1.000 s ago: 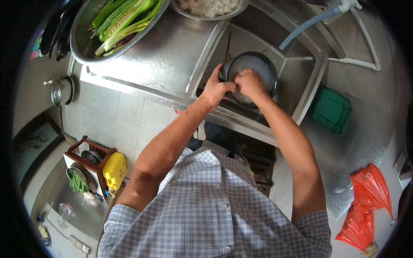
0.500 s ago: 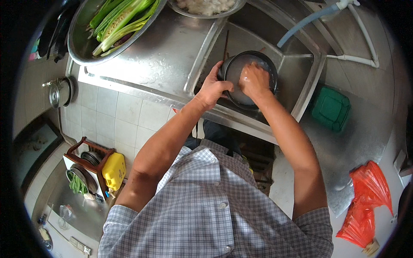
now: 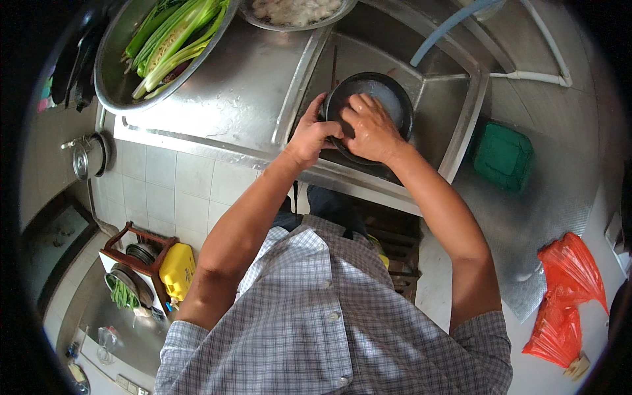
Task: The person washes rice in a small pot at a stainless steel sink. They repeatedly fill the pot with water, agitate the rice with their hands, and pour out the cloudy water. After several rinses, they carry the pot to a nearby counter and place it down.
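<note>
A round dark pot sits tilted in the sink, and cloudy whitish water has pooled on its far side. My left hand grips the pot's left rim, thumb over the edge and fingers outside. My right hand reaches inside, by the near left part of the dark inner wall. Its fingers are bent and somewhat apart, with nothing visible in them; the fingertips are partly hidden.
On the drainboard stand a big metal basin of green vegetables and a metal bowl with pale pieces in liquid. A blue hose hangs over the sink. To the right lie a green plastic container and a red bag.
My right hand has come out of the cloudy water toward the pot's near left side, its fist loosening. The pot has tipped so the water lies at its far side.
</note>
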